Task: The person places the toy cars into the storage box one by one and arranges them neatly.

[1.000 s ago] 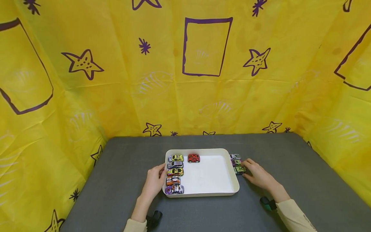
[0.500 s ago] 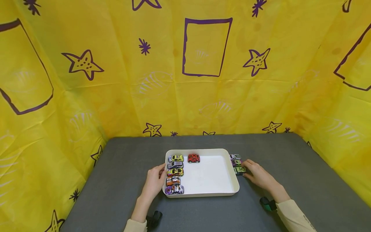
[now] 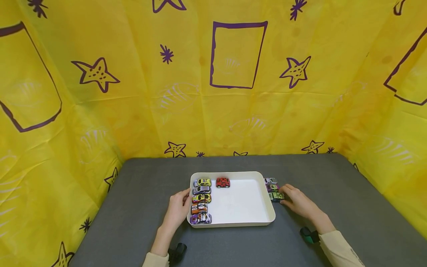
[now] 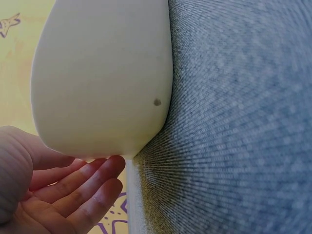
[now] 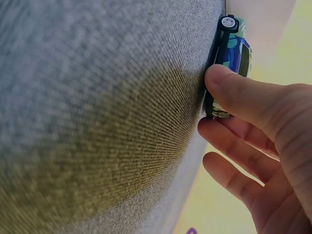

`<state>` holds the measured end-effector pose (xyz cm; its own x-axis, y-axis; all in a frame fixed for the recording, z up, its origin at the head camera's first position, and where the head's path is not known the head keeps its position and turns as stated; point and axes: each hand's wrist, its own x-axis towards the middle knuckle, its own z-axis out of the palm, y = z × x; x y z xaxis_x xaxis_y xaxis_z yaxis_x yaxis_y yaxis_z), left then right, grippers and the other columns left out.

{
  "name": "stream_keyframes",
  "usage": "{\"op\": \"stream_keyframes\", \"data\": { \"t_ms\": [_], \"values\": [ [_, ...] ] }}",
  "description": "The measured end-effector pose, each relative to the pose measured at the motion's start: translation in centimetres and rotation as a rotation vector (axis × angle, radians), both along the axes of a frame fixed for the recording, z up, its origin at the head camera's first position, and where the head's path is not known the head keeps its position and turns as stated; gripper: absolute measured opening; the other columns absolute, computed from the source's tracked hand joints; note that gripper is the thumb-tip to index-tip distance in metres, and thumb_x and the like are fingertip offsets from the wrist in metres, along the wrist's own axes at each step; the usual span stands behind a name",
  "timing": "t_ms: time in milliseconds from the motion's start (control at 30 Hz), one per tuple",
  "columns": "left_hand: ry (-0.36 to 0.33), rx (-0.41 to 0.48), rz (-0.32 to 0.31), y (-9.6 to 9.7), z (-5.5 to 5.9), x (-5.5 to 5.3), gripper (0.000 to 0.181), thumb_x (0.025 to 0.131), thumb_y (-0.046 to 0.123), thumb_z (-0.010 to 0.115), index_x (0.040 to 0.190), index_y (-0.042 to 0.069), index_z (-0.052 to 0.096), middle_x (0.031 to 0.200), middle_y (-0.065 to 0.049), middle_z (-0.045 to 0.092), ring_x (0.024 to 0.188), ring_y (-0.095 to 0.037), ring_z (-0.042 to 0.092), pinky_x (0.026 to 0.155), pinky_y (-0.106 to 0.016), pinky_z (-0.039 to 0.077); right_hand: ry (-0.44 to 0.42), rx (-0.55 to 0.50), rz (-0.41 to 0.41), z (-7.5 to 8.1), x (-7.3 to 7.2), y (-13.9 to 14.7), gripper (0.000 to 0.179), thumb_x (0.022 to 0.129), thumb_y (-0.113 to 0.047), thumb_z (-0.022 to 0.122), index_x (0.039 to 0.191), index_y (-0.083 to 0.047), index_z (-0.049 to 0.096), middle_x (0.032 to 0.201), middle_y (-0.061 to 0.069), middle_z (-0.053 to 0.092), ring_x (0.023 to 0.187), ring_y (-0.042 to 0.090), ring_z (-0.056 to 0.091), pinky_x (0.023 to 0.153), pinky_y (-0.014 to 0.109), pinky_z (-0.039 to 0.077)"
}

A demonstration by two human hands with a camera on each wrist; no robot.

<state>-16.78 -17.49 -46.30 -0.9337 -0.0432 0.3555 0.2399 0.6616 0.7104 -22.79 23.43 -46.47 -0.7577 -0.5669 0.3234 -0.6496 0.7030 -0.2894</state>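
Observation:
A cream tray (image 3: 233, 224) lies on the dark table. At its left wall is my left hand (image 3: 178, 207), with fingertips (image 4: 115, 166) against the outside of the wall in the left wrist view. Right of the tray, my right hand (image 3: 298, 202) pinches a green patterned toy car (image 3: 275, 196). Its thumb (image 5: 219, 77) presses the car's side while the fingers lie at the car's end in the right wrist view. Behind this car stand a purple and green toy car (image 3: 272, 188) and a silver toy car (image 3: 270, 181), side by side.
Inside the tray, several toy cars line the left wall, from a yellow car (image 3: 202, 182) at the back to a purple car (image 3: 201, 218) at the front. A red toy car (image 3: 222, 182) sits near the back wall. Yellow printed cloth (image 3: 213, 122) encloses the table (image 3: 156, 170).
My right hand has shifted very slightly to the right, and the green toy car with it. The left hand and the tray stay where they were.

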Motion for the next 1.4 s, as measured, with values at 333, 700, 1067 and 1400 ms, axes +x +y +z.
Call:
{"op": "stream_keyframes", "data": {
  "t_ms": [333,700,1067,1400],
  "values": [
    [0.025,-0.010,-0.001,-0.1,-0.2,0.0,0.025,0.083,-0.007,0.060,0.107,-0.016,0.060,0.083,-0.018,0.065,0.069,-0.019,0.060,0.058,-0.028,0.051,0.035,-0.005,0.002,0.2,0.0,0.4,0.028,0.069,0.002,0.077,0.090,-0.004,0.061,0.085,-0.002,0.055,0.075,0.010,0.050,0.066,0.032,0.048],
    [0.020,-0.010,-0.001,-0.2,-0.1,0.0,0.026,0.084,-0.006,0.059,0.107,-0.017,0.060,0.085,-0.019,0.065,0.069,-0.020,0.061,0.059,-0.029,0.051,0.105,-0.032,0.021,0.5,-0.1,0.7,0.031,0.065,0.005,0.078,0.089,-0.002,0.061,0.084,0.000,0.056,0.073,0.013,0.052,0.064,0.031,0.049],
    [-0.008,-0.010,0.004,-0.1,0.0,-0.1,0.027,0.085,-0.005,0.060,0.109,-0.016,0.059,0.087,-0.019,0.065,0.070,-0.019,0.061,0.060,-0.030,0.051,0.097,-0.034,-0.008,1.5,-0.3,0.8,0.029,0.066,0.005,0.078,0.089,-0.002,0.060,0.084,0.002,0.056,0.073,0.015,0.054,0.063,0.031,0.049],
    [-0.022,0.007,-0.004,-0.1,0.0,-0.1,0.027,0.085,-0.006,0.059,0.110,-0.017,0.059,0.089,-0.021,0.065,0.072,-0.021,0.062,0.060,-0.030,0.052,0.148,-0.049,0.013,2.2,-0.8,0.5,0.030,0.065,0.006,0.078,0.087,-0.001,0.060,0.083,0.004,0.056,0.072,0.016,0.055,0.062,0.031,0.049]
  ]
}}
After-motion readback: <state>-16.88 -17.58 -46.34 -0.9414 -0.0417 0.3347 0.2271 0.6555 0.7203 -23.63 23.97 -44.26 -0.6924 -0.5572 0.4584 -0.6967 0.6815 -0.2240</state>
